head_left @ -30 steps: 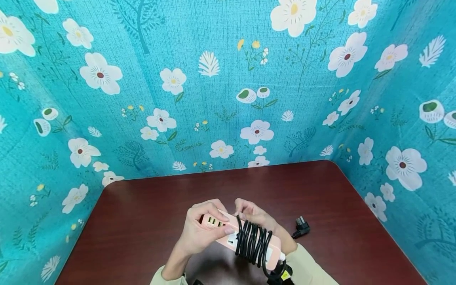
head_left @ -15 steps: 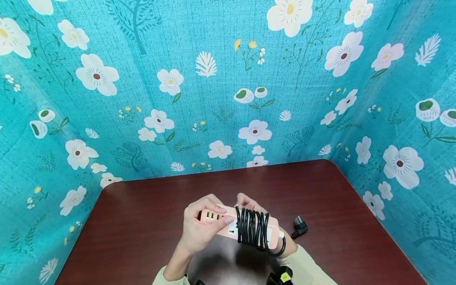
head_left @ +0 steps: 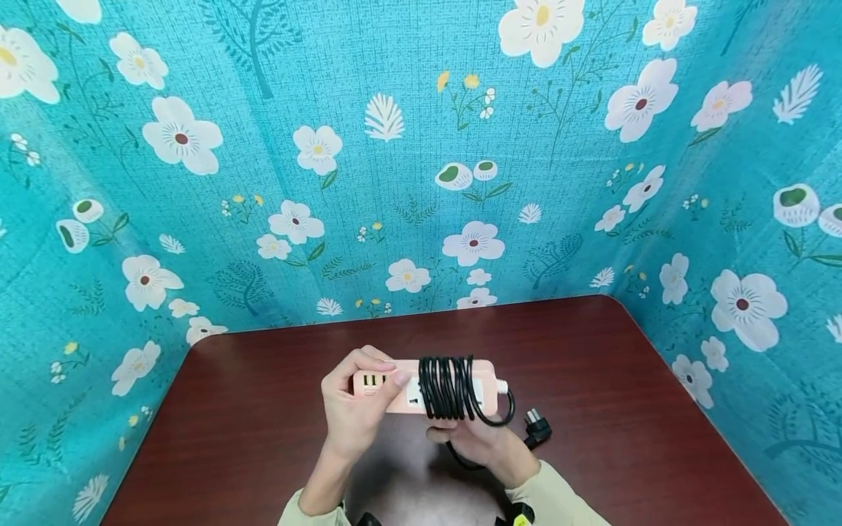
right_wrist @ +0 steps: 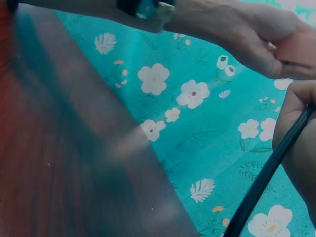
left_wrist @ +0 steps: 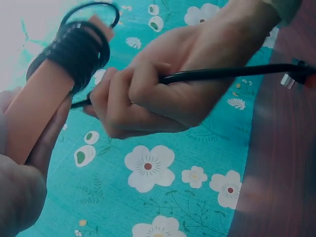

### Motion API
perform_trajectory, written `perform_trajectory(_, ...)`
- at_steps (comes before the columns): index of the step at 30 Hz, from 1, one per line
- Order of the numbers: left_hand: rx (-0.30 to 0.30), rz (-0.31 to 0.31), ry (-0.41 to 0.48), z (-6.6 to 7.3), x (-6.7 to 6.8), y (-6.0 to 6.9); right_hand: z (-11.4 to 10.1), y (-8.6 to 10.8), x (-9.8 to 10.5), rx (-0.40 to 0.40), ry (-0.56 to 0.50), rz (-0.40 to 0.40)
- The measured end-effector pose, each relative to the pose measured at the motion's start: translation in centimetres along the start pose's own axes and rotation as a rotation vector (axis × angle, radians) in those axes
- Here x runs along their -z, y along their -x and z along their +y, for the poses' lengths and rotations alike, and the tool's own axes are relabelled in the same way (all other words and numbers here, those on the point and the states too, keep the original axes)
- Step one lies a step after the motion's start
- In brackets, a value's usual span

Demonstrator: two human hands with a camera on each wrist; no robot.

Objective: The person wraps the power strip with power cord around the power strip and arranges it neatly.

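Observation:
A pink power strip (head_left: 397, 404) is held level above the table, with several turns of its black cord (head_left: 447, 387) wound round its right half. My left hand (head_left: 355, 402) grips the strip's left end, thumb on the front face beside the USB ports. Below the wound turns is my right hand (head_left: 476, 442); in the left wrist view its curled fingers (left_wrist: 143, 98) hold the loose length of cord (left_wrist: 222, 73). That length runs on to the black plug (head_left: 537, 429), its metal prongs pointing away. The right wrist view shows the cord (right_wrist: 269, 180) passing through the right hand.
The dark red-brown table (head_left: 263, 409) lies beneath both hands. Behind it and along its sides hangs a turquoise flowered cloth (head_left: 395, 183). A dark band with a yellow patch (head_left: 522, 519) is at the right wrist.
The power strip has turned from slanted to level and risen slightly leftward. My right hand has passed from behind the strip to below it. The plug has shifted left and nearer.

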State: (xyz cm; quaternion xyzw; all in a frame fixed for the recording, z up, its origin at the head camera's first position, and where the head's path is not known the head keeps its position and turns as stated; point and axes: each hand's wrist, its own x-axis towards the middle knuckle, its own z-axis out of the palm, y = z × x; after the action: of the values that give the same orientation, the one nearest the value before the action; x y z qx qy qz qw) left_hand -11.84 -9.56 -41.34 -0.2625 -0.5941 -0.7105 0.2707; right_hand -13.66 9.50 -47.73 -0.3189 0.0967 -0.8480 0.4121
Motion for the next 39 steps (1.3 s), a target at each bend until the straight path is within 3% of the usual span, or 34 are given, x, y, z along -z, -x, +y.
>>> perform_trajectory(2, 0.023, 0.053, -0.039, 0.0, -0.1, -0.1, 0.6, 0.2, 0.3, 0.029, 0.284, 0.109)
perform_trajectory(8, 0.048, 0.139, -0.135, -0.1, -0.2, 0.0, 1.7, 0.5, 0.4, 0.025, 0.412, 0.293)
perform_trajectory(15, 0.121, 0.171, -0.212, -0.6, -0.1, -0.1, 2.1, 0.9, 0.1, -0.011, 0.525, 0.479)
perform_trajectory(20, 0.132, 0.217, -0.251, -1.3, 0.2, -0.4, 2.2, 0.8, -0.1, -0.057, 0.647, 0.562)
perform_trajectory(27, 0.132, 0.231, -0.32, -2.7, 0.8, -0.3, 2.3, 0.4, -1.0, -0.094, 0.741, 0.668)
perform_trajectory(35, 0.094, 0.239, -0.403, -2.9, 1.0, -0.3, 1.5, 0.0, -2.3, -0.14, 0.801, 0.732)
perform_trajectory(39, 0.038, 0.242, -0.457, -3.0, 1.0, -0.3, 0.9, -0.2, -3.1, -0.165, 0.809, 0.744)
